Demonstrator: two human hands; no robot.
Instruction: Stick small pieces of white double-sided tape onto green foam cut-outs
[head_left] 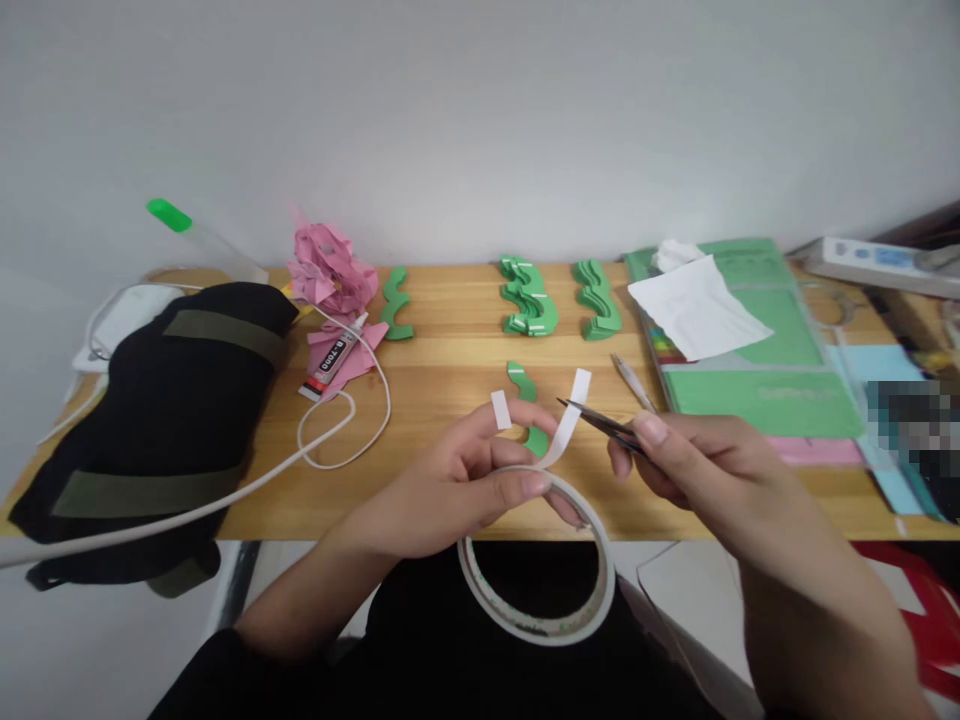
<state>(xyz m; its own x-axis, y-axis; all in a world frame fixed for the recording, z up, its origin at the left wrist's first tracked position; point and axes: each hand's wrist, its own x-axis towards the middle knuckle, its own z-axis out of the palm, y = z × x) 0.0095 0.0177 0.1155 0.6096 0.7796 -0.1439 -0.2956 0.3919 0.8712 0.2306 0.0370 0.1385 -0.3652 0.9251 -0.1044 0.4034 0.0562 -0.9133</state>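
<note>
My left hand [457, 485] pinches a roll of white double-sided tape [536, 600] at the table's near edge. A free strip of tape [568, 425] stands up from the roll, and a small cut piece [500, 410] sticks to my fingertip. My right hand [697, 460] is closed on dark scissors [600, 422], whose tips point left at the raised strip. Just behind the hands a green wavy paper shape [525, 385] lies flat on the wooden table [442, 350].
Stacks of green wavy cut-outs [529, 297], [596, 297] and a single one [396, 303] lie farther back. Pink crumpled paper [330, 265], a glue tube [334, 358], a white cable [352, 420] and a black bag [165, 400] are left. Green folders with white paper [694, 305] are right.
</note>
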